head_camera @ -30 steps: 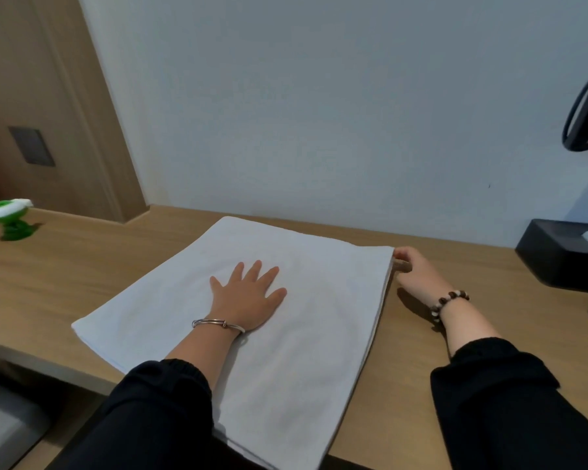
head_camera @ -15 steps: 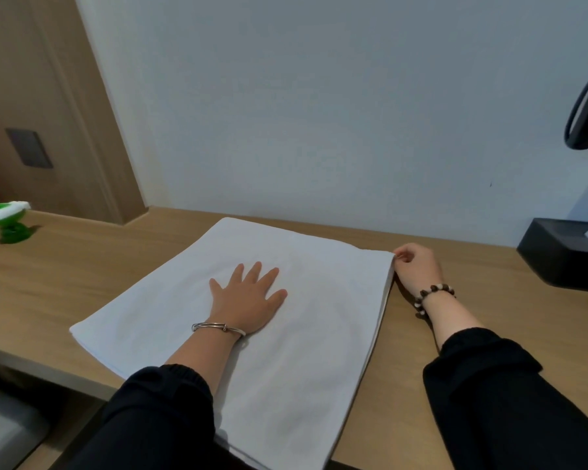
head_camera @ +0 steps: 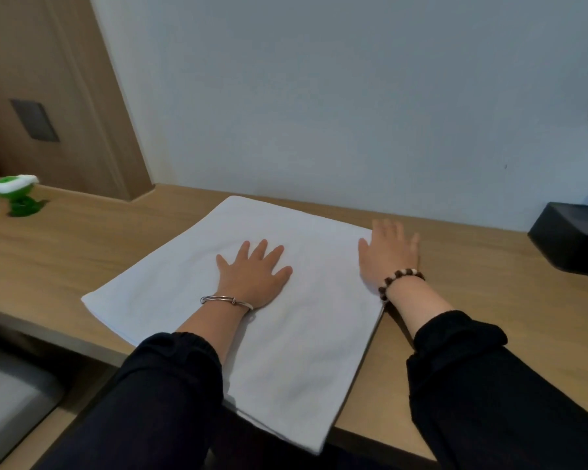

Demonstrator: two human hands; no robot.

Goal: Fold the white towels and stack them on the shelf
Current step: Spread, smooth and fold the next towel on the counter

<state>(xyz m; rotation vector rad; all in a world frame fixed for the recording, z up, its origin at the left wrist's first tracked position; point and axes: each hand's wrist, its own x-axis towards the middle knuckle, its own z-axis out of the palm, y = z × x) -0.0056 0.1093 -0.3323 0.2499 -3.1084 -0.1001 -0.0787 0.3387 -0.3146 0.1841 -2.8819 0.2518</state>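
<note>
Showing the wooden counter (head_camera: 82, 252) across the lower view, with the white towel (head_camera: 170, 293) lying flat on it at centre. Layered hems at 8 o'clock suggest that the towel is already doubled. Its 5 o'clock corner overhangs the counter's near edge. A black box (head_camera: 571, 239) stands at 3 o'clock, well apart from the towel. The left hand (head_camera: 252, 276) lies open, palm down, fingers spread, pressing the towel's middle. The right hand (head_camera: 389, 256) also lies open and flat on the towel's 2 o'clock corner, its outer fingers reaching past the hem onto the wood. A green toy (head_camera: 16, 195) sits at 10 o'clock. A metal bangle (head_camera: 226, 301) rings the left wrist and a bead bracelet (head_camera: 401, 278) the right. No shelf is in view.

Handling, as judged: the towel is light, soft and limp, not fragile, and unlikely to slide on wood. It is best pinched at the corners of the right-hand hem, all layers together, while a flat palm anchors the fold line.

Change: half a second ago the right hand's fingers were curled at the 2 o'clock corner, pinching the hem. They have since let go and spread flat. The left hand and the towel have not moved.
</note>
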